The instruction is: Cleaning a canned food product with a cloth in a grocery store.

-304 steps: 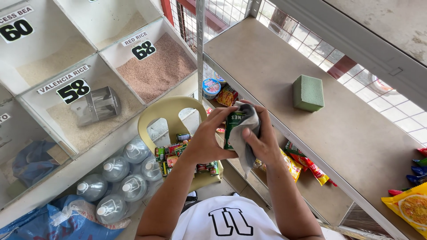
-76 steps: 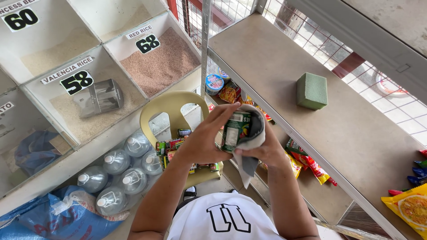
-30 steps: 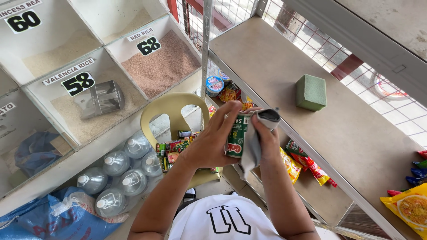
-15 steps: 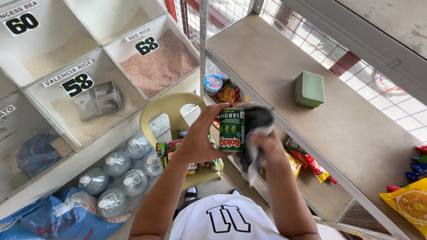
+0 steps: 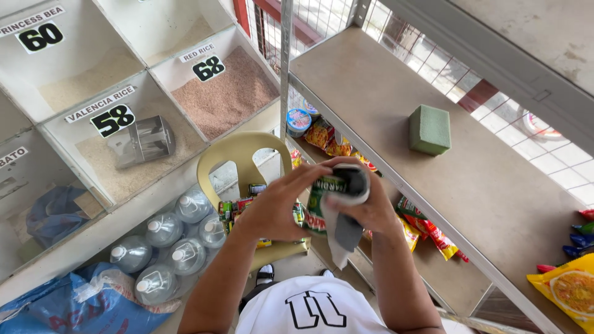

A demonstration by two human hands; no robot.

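Can (image 5: 317, 207): green tin, upright, just left of the shelf (image 5: 495, 204) front edge, above the yellow chair (image 5: 241, 154).
Left hand (image 5: 278, 207): grip wrapped round the can's side.
Right hand (image 5: 365, 207): grip clenched on a grey cloth (image 5: 343, 229), pressed over the can's top.
Bins (image 5: 130, 139): left of the shelf; pale rice, reddish rice (image 5: 226, 99), a metal scoop (image 5: 145, 139) lying in one.
Bottles (image 5: 170, 241): clear jugs clustered beside the chair, capped.
Shelf: green block (image 5: 429, 128) near the far side, wide bare board around it; snack packets (image 5: 572, 287) at the right end.
Chair: small cans on the seat.
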